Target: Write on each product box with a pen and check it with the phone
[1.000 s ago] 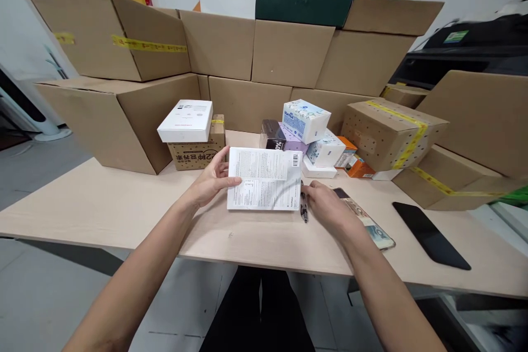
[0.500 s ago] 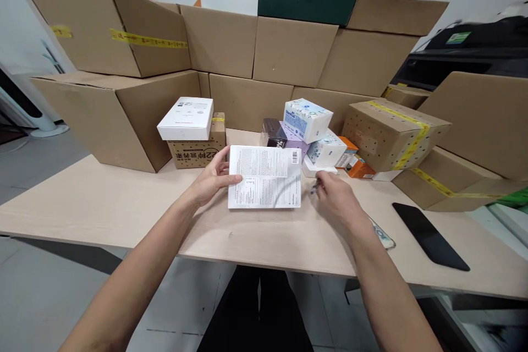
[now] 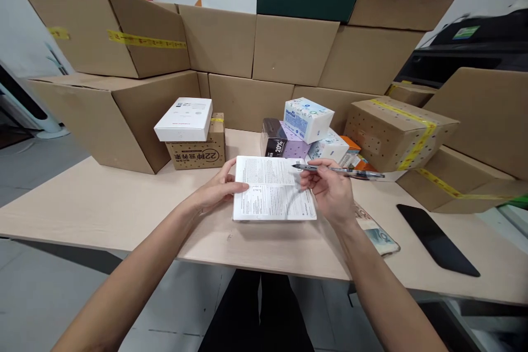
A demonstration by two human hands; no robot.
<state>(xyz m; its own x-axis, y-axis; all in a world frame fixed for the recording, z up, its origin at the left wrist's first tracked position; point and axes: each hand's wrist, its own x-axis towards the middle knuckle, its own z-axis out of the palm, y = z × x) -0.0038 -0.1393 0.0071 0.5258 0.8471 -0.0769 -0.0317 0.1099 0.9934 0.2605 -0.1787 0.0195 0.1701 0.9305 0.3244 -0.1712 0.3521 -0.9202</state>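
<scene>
My left hand (image 3: pixel 220 188) grips the left edge of a white box (image 3: pixel 274 192) covered in printed text, thumb on its top face. In my right hand (image 3: pixel 330 190) is a pen (image 3: pixel 346 171), held between thumb and fingers, its dark tip pointing left above the box's upper right corner. The right fingers are close to the box's right edge; I cannot tell whether they touch it. Right of that wrist lies a patterned phone-shaped item (image 3: pixel 377 234), partly hidden by the forearm.
Behind are tissue packs (image 3: pixel 307 119), a dark box (image 3: pixel 273 136) and an orange box (image 3: pixel 352 151). A white box (image 3: pixel 183 118) rests on a small carton (image 3: pixel 198 154) at left. Large cartons (image 3: pixel 150 115) wall the table's back. A black tablet-like slab (image 3: pixel 437 239) lies at right.
My right hand has lifted the pen from beside the box and brought it left, over the box's corner. The box has shifted slightly right and nearer, and lies flatter.
</scene>
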